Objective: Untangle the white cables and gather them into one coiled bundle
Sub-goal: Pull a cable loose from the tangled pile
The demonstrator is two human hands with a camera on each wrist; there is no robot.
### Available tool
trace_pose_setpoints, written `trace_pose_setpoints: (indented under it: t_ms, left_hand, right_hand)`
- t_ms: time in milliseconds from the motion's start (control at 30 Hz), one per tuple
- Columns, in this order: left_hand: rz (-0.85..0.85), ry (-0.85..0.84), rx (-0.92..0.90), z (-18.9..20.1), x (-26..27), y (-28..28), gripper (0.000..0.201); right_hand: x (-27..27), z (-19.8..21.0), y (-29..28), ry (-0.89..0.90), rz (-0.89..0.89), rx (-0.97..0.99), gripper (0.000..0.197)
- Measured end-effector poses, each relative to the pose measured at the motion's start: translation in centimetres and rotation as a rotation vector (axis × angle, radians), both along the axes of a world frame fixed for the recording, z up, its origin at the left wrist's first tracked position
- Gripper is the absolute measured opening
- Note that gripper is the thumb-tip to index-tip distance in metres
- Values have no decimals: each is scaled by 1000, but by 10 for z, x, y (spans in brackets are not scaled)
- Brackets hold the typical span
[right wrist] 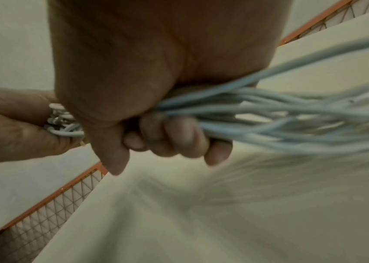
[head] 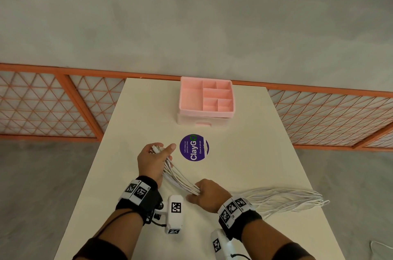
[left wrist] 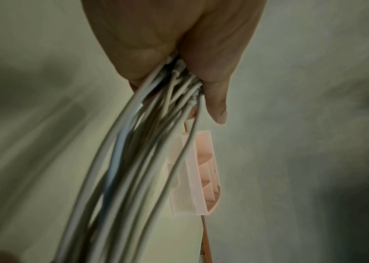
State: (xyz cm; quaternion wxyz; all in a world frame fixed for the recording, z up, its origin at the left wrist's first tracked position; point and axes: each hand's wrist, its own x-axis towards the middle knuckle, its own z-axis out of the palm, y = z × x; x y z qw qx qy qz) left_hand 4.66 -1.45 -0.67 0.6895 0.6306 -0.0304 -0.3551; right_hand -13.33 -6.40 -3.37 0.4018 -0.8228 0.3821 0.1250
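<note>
Several white cables (head: pixel 180 177) run as one bunch across the cream table (head: pixel 244 153). My left hand (head: pixel 154 157) grips the plug ends, with the connectors poking out above its thumb. The left wrist view shows the cables (left wrist: pixel 147 151) leaving that fist (left wrist: pixel 179 53). A short way along, my right hand (head: pixel 207 195) is curled round the same bunch, fingers (right wrist: pixel 174 138) wrapped under the cables (right wrist: pixel 269 113). Beyond it the strands fan out in long loops (head: pixel 287 199) toward the table's right edge.
A pink compartment organiser (head: pixel 206 98) stands at the far end of the table, also in the left wrist view as a pink box (left wrist: pixel 201 170). A round purple sticker (head: pixel 194 147) lies just past my left hand. An orange mesh railing (head: pixel 63 106) borders the table.
</note>
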Motion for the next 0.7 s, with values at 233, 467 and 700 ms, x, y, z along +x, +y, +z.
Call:
trace_pose_setpoints:
  t_ms: [233, 467, 700]
  left_hand:
    - [-206, 96, 111, 3, 23, 13, 54]
    - [-399, -572, -176, 40, -6, 5, 17]
    - [-936, -442, -149, 30, -41, -1, 52]
  right_hand:
    - [-4, 45, -30, 8, -46, -43, 35]
    - [12, 102, -47, 165, 136, -155, 27]
    - [8, 149, -49, 59, 312, -127, 23]
